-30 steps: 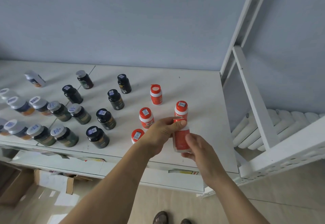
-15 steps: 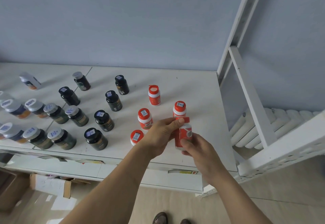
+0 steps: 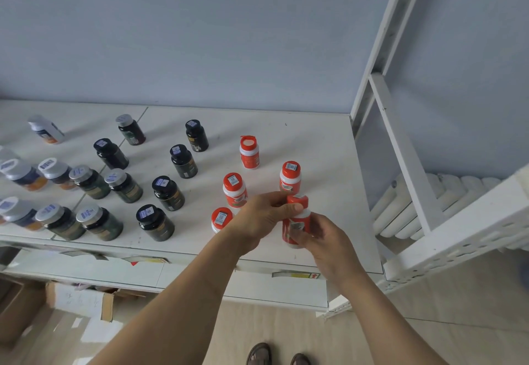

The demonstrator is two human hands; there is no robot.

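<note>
Item: red bottle (image 3: 299, 223), hovering upright over the table's (image 3: 329, 141) front right area.
Left hand (image 3: 257, 220) is curling its fingers round the cap; right hand (image 3: 326, 238) is clamping the body.
4 matching bottles are standing nearby, the nearest neighbour (image 3: 289, 177) just behind.
Risk: a slipping grip could be toppling that neighbour.

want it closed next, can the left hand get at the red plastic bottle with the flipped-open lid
Probably, once freed: the left hand pinches the cap of the held red plastic bottle, whose body the right hand grips. The open-lidded red plastic bottle stands alone behind, bare white tabletop around it.
</note>
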